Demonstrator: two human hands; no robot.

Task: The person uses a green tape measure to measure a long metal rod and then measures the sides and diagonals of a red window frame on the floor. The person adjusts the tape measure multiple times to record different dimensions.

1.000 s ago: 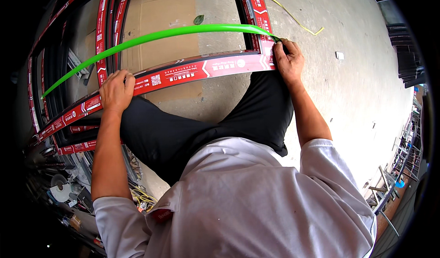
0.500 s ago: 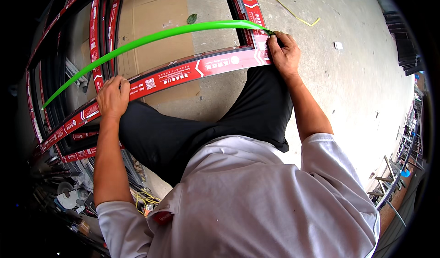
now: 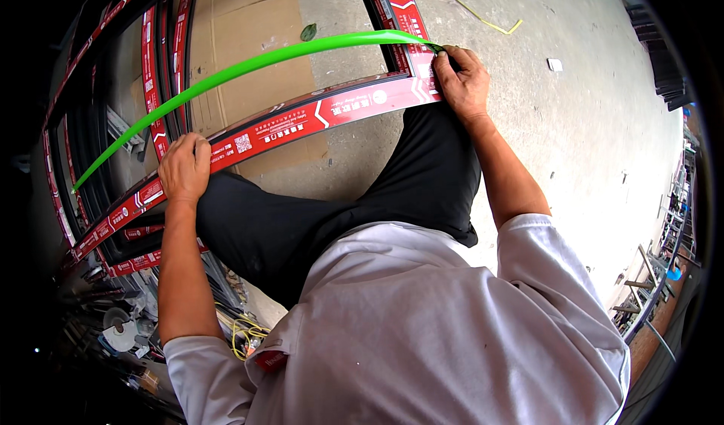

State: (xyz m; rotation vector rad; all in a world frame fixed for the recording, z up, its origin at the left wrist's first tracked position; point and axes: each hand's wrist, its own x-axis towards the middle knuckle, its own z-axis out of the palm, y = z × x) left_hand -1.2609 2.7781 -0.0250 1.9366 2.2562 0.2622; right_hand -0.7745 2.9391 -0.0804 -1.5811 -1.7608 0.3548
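Note:
A dark frame (image 3: 286, 125), its faces covered in red and white printed film, lies in front of me, with its near bar across my knees. My left hand (image 3: 185, 170) is closed over that bar, left of the middle. Above the bar a long bright green strip (image 3: 249, 64) arches from the far left to the right corner. At that corner my right hand (image 3: 461, 84) pinches the strip's right end between thumb and fingers. A dark bit shows at the fingertips, too small to make out. The strip's left end hangs over the frame's left part, apart from my left hand.
Flattened cardboard (image 3: 253, 33) lies under the frame with a green leaf (image 3: 308, 32) on it. A yellow cord (image 3: 483, 19) and a small white piece (image 3: 555, 64) are on the concrete floor. A tangled yellow cable (image 3: 247, 333) and a cutting disc (image 3: 119, 334) lie at lower left.
The view has shifted slightly, so the frame sits a little further left at the top. Both hands keep their holds, and the strip's arch is nearly the same.

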